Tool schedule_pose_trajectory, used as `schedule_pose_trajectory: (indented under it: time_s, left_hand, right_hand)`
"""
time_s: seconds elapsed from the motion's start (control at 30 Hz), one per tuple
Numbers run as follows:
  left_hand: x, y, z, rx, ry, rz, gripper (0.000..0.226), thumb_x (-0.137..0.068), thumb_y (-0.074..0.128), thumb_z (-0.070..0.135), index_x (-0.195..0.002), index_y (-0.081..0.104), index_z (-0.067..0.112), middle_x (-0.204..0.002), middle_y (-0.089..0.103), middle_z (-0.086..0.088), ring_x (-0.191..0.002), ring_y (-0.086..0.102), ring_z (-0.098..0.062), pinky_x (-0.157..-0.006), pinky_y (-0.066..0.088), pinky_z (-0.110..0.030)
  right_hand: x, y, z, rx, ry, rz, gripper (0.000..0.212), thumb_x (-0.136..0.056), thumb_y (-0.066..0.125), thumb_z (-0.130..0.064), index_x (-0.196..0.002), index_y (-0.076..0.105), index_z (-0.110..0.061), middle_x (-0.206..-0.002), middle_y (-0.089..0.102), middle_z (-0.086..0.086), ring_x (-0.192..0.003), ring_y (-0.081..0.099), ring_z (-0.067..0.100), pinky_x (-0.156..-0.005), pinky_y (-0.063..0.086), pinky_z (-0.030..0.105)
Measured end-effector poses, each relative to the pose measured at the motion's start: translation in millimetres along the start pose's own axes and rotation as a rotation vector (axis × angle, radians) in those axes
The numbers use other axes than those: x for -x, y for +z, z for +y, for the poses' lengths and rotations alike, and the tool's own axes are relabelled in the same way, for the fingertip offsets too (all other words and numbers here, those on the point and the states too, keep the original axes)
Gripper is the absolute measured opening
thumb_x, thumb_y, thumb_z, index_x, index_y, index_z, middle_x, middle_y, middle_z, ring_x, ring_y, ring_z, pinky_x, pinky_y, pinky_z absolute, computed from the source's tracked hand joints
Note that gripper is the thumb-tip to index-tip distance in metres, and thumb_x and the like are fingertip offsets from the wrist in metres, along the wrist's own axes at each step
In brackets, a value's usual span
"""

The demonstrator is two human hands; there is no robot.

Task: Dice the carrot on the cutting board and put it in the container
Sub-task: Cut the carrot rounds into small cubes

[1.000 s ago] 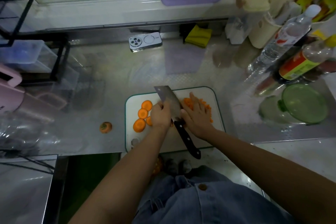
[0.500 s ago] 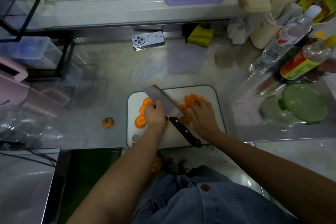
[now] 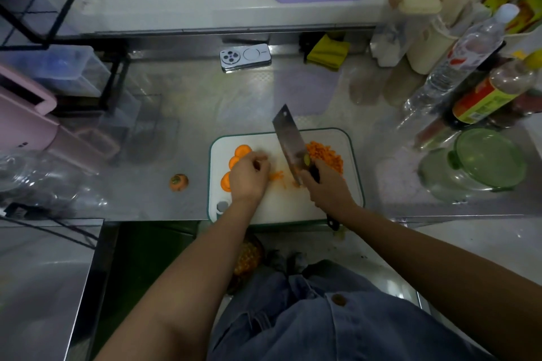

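A white cutting board (image 3: 293,208) with a green rim lies at the counter's front edge. Round carrot slices (image 3: 242,151) lie at its left, and a pile of diced carrot (image 3: 327,155) sits at its back right. My left hand (image 3: 249,177) has its fingers curled down over thin carrot strips (image 3: 277,176) in the board's middle. My right hand (image 3: 330,189) grips the black handle of a cleaver (image 3: 289,141), whose blade is tilted up and points away from me. A glass container (image 3: 440,179) stands to the right with its green lid (image 3: 489,157) leaning on it.
A cut carrot top (image 3: 179,182) lies on the steel counter left of the board. A phone (image 3: 245,56) and a yellow cloth (image 3: 328,51) lie at the back. Bottles (image 3: 466,53) crowd the back right. A pink appliance (image 3: 26,123) and a black rack (image 3: 114,79) stand left.
My right hand left the diced pile and took hold of the cleaver's handle. The blade swung from leaning left to pointing away. My left hand let go of the blade and settled on the strips.
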State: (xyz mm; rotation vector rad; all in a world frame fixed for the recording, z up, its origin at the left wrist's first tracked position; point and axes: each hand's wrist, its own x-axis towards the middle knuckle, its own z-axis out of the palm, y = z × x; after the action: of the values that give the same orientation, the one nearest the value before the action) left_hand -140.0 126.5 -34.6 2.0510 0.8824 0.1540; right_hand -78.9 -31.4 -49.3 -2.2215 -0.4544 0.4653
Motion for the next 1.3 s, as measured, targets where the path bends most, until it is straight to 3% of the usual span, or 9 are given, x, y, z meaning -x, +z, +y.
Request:
schedule_pose_trajectory:
  time_s: [0.13,0.33,0.5,0.6,0.7,0.83,1.0,1.17,1.3]
  left_hand:
    - [2.7,2.3,-21.6,-0.408,0.196,-0.045,0.026,-0.083,0.063,0.014,-0.108,0.068,0.012,-0.106,0.062,-0.01,-0.095,0.058,-0.029,-0.072,0.042,-0.033]
    - [-2.3,18.8,-11.8,-0.741,0.516,-0.184,0.028,-0.086,0.058,0.012,-0.112,0.066,0.018,-0.107,0.053,-0.012,-0.102,0.05,-0.031,-0.066,0.039,-0.035]
    - [-8.0,32.7,-4.8,-0.99,0.591,-0.155,0.021,-0.053,0.084,0.011,-0.067,0.069,0.016,-0.075,0.054,-0.009,-0.069,0.057,-0.028,-0.045,0.026,-0.027]
    - [-14.0,36.1,-7.7,-0.995,0.608,-0.179,0.015,-0.06,0.08,0.007,-0.068,0.068,0.011,-0.08,0.056,-0.012,-0.074,0.057,-0.03,-0.046,0.035,-0.029]
    - [-19.9,36.0,-9.9,-0.946,0.569,-0.24,0.007,-0.077,0.067,0.008,-0.084,0.068,0.008,-0.097,0.057,-0.014,-0.093,0.055,-0.031,-0.058,0.042,-0.035]
    - [-18.9,33.2,-12.6,-0.903,0.551,-0.266,0.021,-0.088,0.055,0.02,-0.101,0.064,0.007,-0.113,0.052,-0.013,-0.108,0.047,-0.03,-0.071,0.042,-0.036]
    - [-14.0,25.7,-22.4,-0.844,0.428,-0.236,0.032,-0.089,0.054,0.029,-0.111,0.06,0.007,-0.125,0.049,-0.014,-0.113,0.044,-0.029,-0.081,0.042,-0.036]
    - [-10.1,23.6,-32.1,-0.667,0.367,-0.158,0.043,-0.08,0.064,0.031,-0.114,0.054,0.007,-0.114,0.052,-0.013,-0.106,0.049,-0.03,-0.079,0.043,-0.037]
    - [-9.0,23.4,-32.5,-0.654,0.314,-0.154,0.045,-0.078,0.067,0.03,-0.116,0.055,0.009,-0.114,0.051,-0.013,-0.109,0.048,-0.029,-0.081,0.043,-0.038]
  right_hand:
    - [13.2,-5.9,6.2,-0.004,0.053,-0.02,0.02,-0.095,0.05,-0.022,-0.079,0.045,-0.011,-0.061,0.056,0.011,-0.046,0.053,0.018,-0.05,0.05,0.04]
    - [20.1,-3.1,13.9,0.048,0.084,0.026,0.021,-0.095,0.049,-0.027,-0.085,0.049,-0.008,-0.066,0.058,0.014,-0.058,0.058,0.028,-0.06,0.051,0.048]
    - [17.4,-10.8,14.6,-0.019,0.082,0.058,0.02,-0.094,0.051,-0.025,-0.088,0.051,-0.006,-0.065,0.058,0.015,-0.057,0.057,0.032,-0.057,0.051,0.052]
    - [15.2,-14.2,15.9,-0.04,0.103,0.057,0.019,-0.094,0.051,-0.025,-0.089,0.051,-0.006,-0.064,0.058,0.015,-0.055,0.057,0.031,-0.056,0.05,0.052]
    - [12.9,-14.8,20.0,-0.043,0.11,0.051,0.02,-0.094,0.05,-0.027,-0.093,0.052,-0.007,-0.063,0.058,0.014,-0.053,0.057,0.029,-0.054,0.05,0.052]
    - [10.8,-13.4,18.1,-0.066,0.12,0.04,0.019,-0.096,0.05,-0.024,-0.094,0.051,-0.005,-0.061,0.058,0.012,-0.05,0.057,0.025,-0.051,0.051,0.049]
    - [11.3,-2.8,15.3,-0.002,0.081,0.009,0.023,-0.094,0.052,-0.024,-0.079,0.046,-0.007,-0.061,0.056,0.016,-0.052,0.055,0.028,-0.054,0.05,0.047]
    - [15.7,10.9,15.6,0.128,0.044,0.0,0.017,-0.094,0.049,-0.027,-0.084,0.045,-0.015,-0.066,0.055,0.007,-0.058,0.056,0.022,-0.058,0.049,0.042]
    - [19.8,17.3,16.0,0.262,-0.002,-0.01,0.016,-0.096,0.048,-0.029,-0.089,0.043,-0.015,-0.066,0.048,0.001,-0.059,0.051,0.021,-0.055,0.042,0.036]
